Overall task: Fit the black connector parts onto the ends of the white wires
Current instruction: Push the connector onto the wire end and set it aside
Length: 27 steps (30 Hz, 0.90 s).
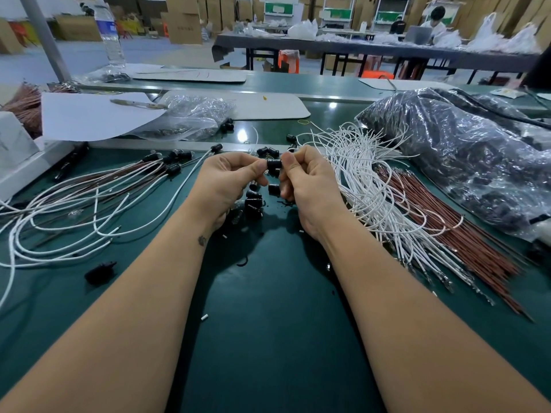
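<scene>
A clear water bottle (109,34) stands far left, beyond a white sheet (92,116) and a brown-wire bundle (465,234).

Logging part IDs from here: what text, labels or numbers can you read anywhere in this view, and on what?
None is legible.
Clear plastic water bottle: blue label, print too blurred to read.
Brown cardboard boxes: faint markings, unreadable.
Small black connector part, pinched between left hand and right hand: no marking visible.

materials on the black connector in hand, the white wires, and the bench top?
Black connector, pinched between left hand and right hand: looks like moulded plastic, dull sheen. White wires: flexible plastic-looking insulation, bending in loose loops; bare metal tips. Bench top: smooth green mat, probably rubber or vinyl, reflecting ceiling lights.
</scene>
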Each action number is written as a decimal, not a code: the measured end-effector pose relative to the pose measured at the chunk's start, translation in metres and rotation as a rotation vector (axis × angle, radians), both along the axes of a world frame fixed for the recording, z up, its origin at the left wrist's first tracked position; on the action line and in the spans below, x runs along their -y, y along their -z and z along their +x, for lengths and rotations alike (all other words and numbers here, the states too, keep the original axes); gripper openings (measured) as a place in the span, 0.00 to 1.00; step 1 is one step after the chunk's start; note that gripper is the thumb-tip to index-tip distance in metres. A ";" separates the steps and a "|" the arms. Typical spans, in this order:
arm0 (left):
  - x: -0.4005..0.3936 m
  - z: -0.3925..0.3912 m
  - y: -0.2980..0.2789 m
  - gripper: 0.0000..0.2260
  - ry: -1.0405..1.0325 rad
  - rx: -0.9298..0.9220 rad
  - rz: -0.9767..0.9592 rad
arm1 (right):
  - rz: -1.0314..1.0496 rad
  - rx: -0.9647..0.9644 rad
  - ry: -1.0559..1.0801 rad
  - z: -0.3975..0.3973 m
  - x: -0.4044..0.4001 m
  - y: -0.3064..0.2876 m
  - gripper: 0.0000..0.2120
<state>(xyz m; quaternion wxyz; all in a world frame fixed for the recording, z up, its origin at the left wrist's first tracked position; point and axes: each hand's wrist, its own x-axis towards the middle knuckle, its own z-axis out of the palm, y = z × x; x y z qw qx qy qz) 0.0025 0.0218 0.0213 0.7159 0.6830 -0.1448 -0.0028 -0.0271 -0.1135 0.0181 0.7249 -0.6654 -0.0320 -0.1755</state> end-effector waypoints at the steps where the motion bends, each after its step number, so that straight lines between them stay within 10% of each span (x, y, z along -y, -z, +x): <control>1: 0.000 0.000 0.000 0.06 0.005 -0.005 -0.005 | 0.007 0.000 -0.006 0.000 0.000 0.000 0.12; 18: 0.008 0.002 -0.001 0.06 -0.065 0.097 0.056 | 0.239 -0.073 -0.067 0.000 0.003 -0.012 0.06; 27: 0.011 -0.006 -0.007 0.10 -0.251 0.547 0.920 | -0.104 -0.057 0.118 0.001 0.005 -0.007 0.07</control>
